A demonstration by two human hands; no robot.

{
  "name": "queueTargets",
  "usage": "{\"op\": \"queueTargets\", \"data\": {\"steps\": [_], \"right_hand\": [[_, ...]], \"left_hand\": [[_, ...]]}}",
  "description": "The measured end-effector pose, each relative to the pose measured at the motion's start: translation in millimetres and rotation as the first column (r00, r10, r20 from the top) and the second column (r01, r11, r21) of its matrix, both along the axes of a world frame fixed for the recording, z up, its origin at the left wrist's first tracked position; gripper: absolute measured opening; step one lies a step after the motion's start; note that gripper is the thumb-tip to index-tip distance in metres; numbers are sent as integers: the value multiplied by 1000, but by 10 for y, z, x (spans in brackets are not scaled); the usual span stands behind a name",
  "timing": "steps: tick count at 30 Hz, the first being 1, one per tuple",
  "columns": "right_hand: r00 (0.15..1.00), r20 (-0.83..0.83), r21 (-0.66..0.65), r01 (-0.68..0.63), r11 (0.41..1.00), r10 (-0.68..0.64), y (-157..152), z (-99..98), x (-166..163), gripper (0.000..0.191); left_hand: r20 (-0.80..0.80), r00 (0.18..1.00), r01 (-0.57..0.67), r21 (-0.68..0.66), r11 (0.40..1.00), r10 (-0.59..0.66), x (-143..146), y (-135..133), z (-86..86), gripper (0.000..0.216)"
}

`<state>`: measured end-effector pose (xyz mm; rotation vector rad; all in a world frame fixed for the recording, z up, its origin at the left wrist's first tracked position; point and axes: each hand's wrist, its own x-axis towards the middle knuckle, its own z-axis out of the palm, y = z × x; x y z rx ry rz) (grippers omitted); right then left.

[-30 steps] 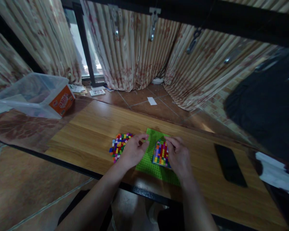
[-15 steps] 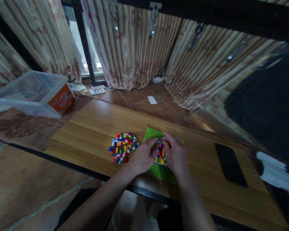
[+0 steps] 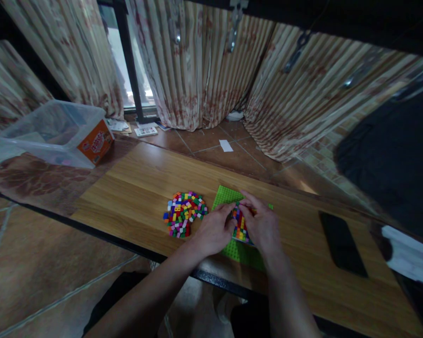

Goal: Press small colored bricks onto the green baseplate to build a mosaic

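Note:
A green baseplate (image 3: 223, 196) lies on the wooden table (image 3: 134, 188) in front of me. On it stands a block of small multicoloured bricks (image 3: 240, 227), partly hidden between my hands. My left hand (image 3: 213, 230) rests against the block's left side with its fingers curled onto the bricks. From the right, my right hand (image 3: 261, 225) covers the block, its fingers pinched together at the far edge. What the fingertips hold is too small to name. A loose pile of coloured bricks (image 3: 184, 213) lies just left of the baseplate.
A clear plastic tub (image 3: 52, 134) with an orange label stands at the far left on a dark mat. A black phone (image 3: 342, 244) lies flat at the right of the table. Dark fabric (image 3: 391, 150) hangs at the right. Curtains and tiled floor are beyond.
My left hand has moved right, from beside the loose pile to the block's left side. Both hands now close in on the brick block. The pile is fully uncovered.

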<state>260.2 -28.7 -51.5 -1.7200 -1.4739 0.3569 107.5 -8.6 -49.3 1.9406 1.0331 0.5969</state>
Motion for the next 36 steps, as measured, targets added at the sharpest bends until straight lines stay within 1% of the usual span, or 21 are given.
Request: {"op": "queueTargets", "data": {"steps": [4, 8, 19, 23, 26, 28, 30, 32, 34, 35, 36], "right_hand": [[994, -111, -33, -4, 999, 0, 27, -18, 23, 41], [985, -175, -54, -11, 998, 1, 43, -30, 44, 40], [978, -203, -66, -54, 996, 39, 52, 15, 54, 38], [975, -218, -82, -70, 994, 51, 43, 26, 79, 43], [973, -226, -49, -52, 997, 39, 42, 8, 115, 48], [969, -246, 0, -2, 1000, 2, 49, -15, 128, 46], [963, -267, 36, 52, 998, -40, 55, -35, 125, 43], [968, -244, 33, 75, 997, -65, 54, -43, 109, 41], [985, -163, 0, 57, 998, -56, 44, -42, 90, 40], [992, -120, -17, 36, 999, -38, 38, -40, 83, 40], [996, -86, -29, 12, 999, -15, 33, -39, 77, 39]], "left_hand": [[16, 1000, 2, 7, 1000, -2, 1, -9, -3, 47], [27, 1000, -4, 7, 1000, 4, 2, -4, -17, 47], [44, 999, 25, 27, 999, -27, 2, 29, -25, 45], [33, 999, 35, 28, 999, -36, -8, 37, -17, 46], [16, 999, 32, 15, 999, -32, -3, 21, -7, 44], [25, 1000, 18, 15, 1000, -18, -6, 22, 0, 43], [51, 998, -21, 14, 1000, 21, -40, 58, 8, 43], [81, 993, -89, -1, 996, 89, -134, 147, 18, 40], [114, 977, -177, -25, 984, 179, -300, 285, 34, 36], [118, 964, -238, -20, 971, 239, -407, 364, 46, 34], [110, 941, -324, 1, 946, 321, -524, 442, 60, 32]]}}
